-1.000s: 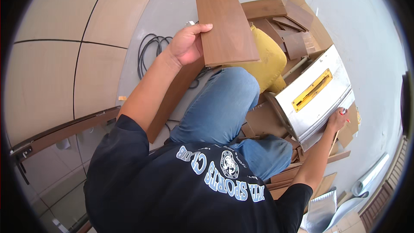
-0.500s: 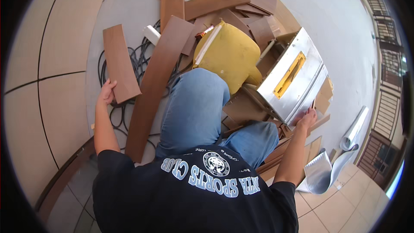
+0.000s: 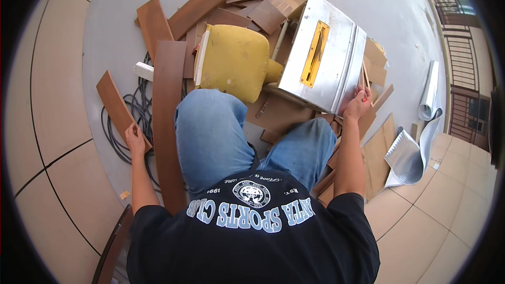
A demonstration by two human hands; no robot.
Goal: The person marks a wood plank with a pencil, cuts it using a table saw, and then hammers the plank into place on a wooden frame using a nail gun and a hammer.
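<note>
Off to the left, my left hand (image 3: 135,139) grips the near end of a short brown floorboard (image 3: 120,108), which slants away over coiled black cable. My right hand (image 3: 359,106) is closed at the right edge of a table saw (image 3: 336,37). A small red spot shows at its fingers, but what it holds is too small to make out. The saw has a silver metal top and a yellow slotted insert (image 3: 316,52). Beside my left knee lies a long brown floorboard (image 3: 168,115), pointing away from me.
A yellow plastic chair (image 3: 234,58) lies between my knees and the saw. Brown board offcuts (image 3: 205,8) are heaped behind it. Black cable (image 3: 139,105) and a white block (image 3: 143,71) lie at left. Silver foil sheeting (image 3: 407,158) and more boards (image 3: 380,152) lie at right.
The view has shifted, so the saw and chair appear farther left. The short floorboard in my left hand has tilted and come down lower. My right hand stays by the saw's edge.
</note>
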